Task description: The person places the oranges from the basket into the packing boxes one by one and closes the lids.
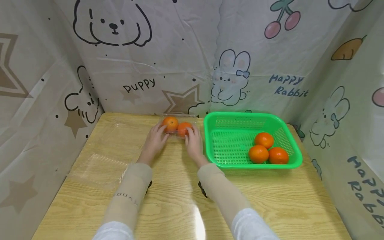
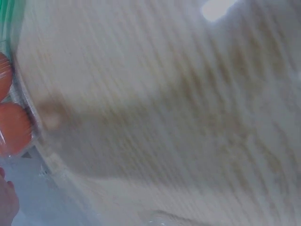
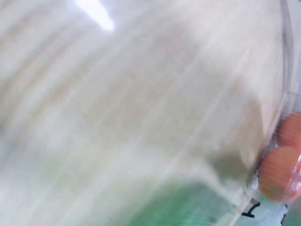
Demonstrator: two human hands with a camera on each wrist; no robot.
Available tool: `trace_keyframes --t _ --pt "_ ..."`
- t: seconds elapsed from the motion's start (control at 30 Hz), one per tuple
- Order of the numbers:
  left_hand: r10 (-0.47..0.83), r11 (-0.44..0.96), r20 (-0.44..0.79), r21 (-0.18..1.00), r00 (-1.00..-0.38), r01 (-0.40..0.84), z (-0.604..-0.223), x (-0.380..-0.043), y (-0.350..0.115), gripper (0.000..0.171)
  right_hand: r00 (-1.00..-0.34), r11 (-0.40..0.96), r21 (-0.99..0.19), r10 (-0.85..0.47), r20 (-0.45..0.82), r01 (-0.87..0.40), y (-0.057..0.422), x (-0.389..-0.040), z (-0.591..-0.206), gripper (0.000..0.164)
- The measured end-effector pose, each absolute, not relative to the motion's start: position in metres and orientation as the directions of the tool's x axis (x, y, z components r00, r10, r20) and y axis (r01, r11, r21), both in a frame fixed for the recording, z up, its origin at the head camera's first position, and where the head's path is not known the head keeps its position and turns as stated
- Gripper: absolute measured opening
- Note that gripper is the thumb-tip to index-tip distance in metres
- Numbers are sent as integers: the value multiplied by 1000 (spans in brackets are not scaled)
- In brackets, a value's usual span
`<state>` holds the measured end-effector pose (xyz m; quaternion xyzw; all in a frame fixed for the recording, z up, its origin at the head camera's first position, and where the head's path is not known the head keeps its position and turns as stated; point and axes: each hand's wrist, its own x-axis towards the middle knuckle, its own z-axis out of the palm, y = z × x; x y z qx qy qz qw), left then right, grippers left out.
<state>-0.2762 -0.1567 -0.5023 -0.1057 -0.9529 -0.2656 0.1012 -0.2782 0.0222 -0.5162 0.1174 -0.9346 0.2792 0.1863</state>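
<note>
Oranges: five, two seemingly in plastic

Wood-grain counter, glossy. Pale printed cloth stands behind and at both sides. Prints: puppy, cherries, rabbit, brown stars; lettering "Happy Rabbit".

Yellow-brown grain streaks the counter. At its far edge, two fruits show bright orange through a clear box; toward the right edge, a green latticed basket holds three orange ones. Brown stars and black line drawings pattern the off-white cloth.
</note>
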Motion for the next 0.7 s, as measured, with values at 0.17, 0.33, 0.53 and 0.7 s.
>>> trace_keyframes --t 0.17,0.33,0.53,0.7 --pt "80 825 391 490 -917 281 -502 -269 -156 34 -871 774 -528 -61 488 -350 20 -266 -525 26" --pt "12 820 531 480 -847 313 -497 -261 -156 28 -842 764 -525 -43 538 -375 18 -259 -528 22" --pt "-36 819 589 481 -807 314 -487 -246 -159 25 -808 748 -506 -69 585 -430 14 -252 -525 20" --pt "-36 831 573 472 -819 293 -476 -229 -165 24 -797 721 -510 -95 596 -468 7 -245 -524 20"
